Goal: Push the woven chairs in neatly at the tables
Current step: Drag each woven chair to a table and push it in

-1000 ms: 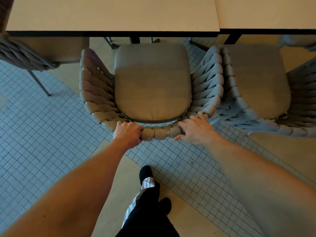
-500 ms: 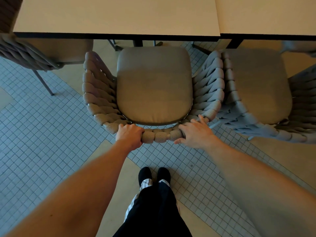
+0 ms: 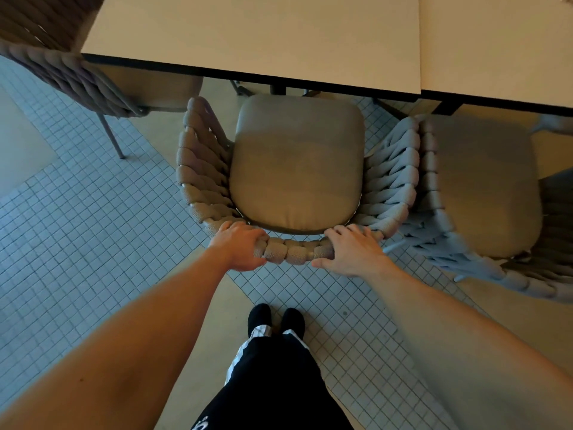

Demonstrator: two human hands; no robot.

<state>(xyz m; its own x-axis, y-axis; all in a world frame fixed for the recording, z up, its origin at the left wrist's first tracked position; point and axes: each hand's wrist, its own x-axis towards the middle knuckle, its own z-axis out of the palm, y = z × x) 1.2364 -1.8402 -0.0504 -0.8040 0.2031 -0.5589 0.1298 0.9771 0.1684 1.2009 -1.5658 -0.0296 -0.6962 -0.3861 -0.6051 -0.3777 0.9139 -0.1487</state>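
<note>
A woven chair with a tan seat cushion stands in front of me, facing a beige table. The front of its cushion lies just under the table's dark edge. My left hand grips the rope-wrapped top of the backrest at its left. My right hand rests on the same rim at its right, fingers curled over it and thumb below. A second woven chair, grey, stands touching the first on the right, in front of a second table.
A third woven chair stands at the left end of the table, with a thin metal leg on the floor. The floor is small grey tiles crossed by plain beige bands. My shoes are close behind the chair.
The chair has slid forward towards the table, so its cushion now reaches the table edge. My feet have come together behind it. Both hands keep their hold on the backrest.
</note>
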